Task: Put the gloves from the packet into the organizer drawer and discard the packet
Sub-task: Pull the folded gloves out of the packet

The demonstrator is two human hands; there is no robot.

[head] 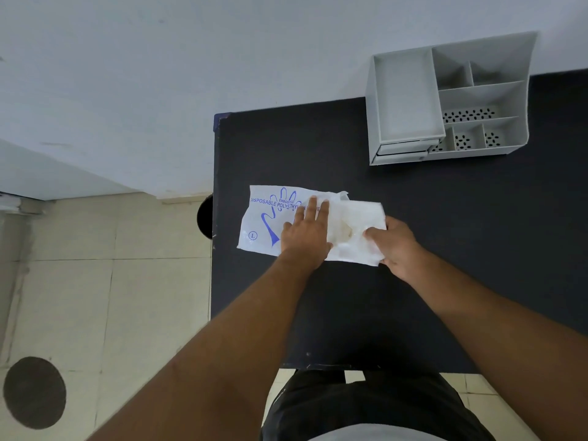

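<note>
A white plastic packet (264,218) with blue print of a hand lies flat on the black table (445,249). My left hand (307,232) presses flat on the packet's middle, fingers spread. A wad of clear gloves (353,224) sticks out of the packet's right end, and my right hand (393,241) pinches it at its right edge. The grey organizer (445,100) stands at the table's far side, its small drawer (402,148) at the lower left front looking shut.
The organizer has an open tray on the left and several perforated compartments on the right. The table's left edge runs beside a tiled floor with a dark round mark (35,393). A white wall lies behind the table.
</note>
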